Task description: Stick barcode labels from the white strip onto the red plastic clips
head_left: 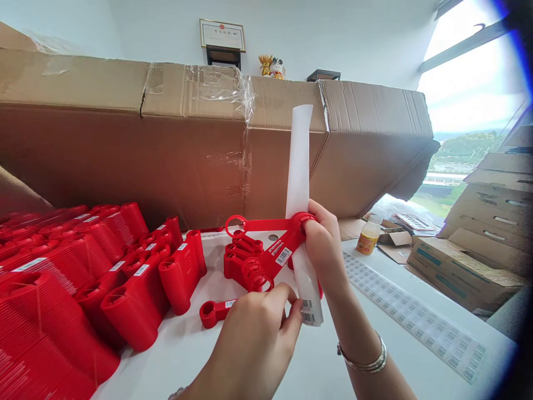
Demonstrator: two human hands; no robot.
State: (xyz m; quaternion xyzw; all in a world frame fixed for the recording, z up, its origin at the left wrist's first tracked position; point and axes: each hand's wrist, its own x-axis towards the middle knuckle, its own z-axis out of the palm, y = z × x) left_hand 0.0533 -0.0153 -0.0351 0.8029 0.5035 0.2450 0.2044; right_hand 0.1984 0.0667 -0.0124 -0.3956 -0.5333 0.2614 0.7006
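Observation:
My right hand (323,250) is shut around the ring end of a red plastic spool holder (266,256) and a rolled white plastic sheet (298,161). The sheet stands upright above my fist, and its lower end (310,300) carries small barcode stickers. My left hand (254,339) is at the lower end, with its fingertips close together against the sheet's edge. I cannot tell whether they grip it. A barcode label sits on the red holder's arm. A small red piece (216,313) with a label lies just beyond my left hand.
Rows of stacked red plastic spools (137,311) fill the white table's (183,366) left side. A barcode sticker sheet (412,316) lies on the right. Beyond it are a yellow-labelled bottle (368,236) and open cardboard boxes (458,272). A long taped carton (166,139) stands behind.

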